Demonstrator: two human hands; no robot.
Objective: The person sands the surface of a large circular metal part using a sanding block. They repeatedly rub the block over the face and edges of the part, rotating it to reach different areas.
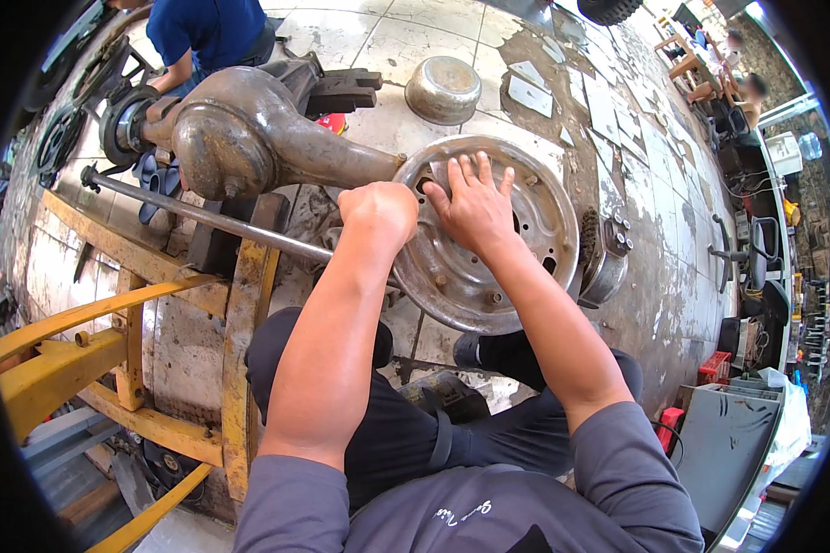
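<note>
A large round metal brake backing plate (535, 203), with a raised rim and several holes, stands in front of me at the end of a rusty axle housing (226, 129). My left hand (378, 210) is closed in a fist at the plate's left edge, beside the narrow end of the housing tube. What its fingers grip is hidden from view. On the plate's upper face lies my right hand (473, 203), fingers spread. A long metal rod (207, 218) slants from the left and passes under my left forearm.
A yellow metal frame (244, 341) stands at my left. Beyond the plate, a metal bowl (444, 90) sits on the tiled floor; a round metal part (607, 263) lies to its right. Another person in a blue shirt (207, 35) works at the far left. Broken tiles (530, 92) lie far right.
</note>
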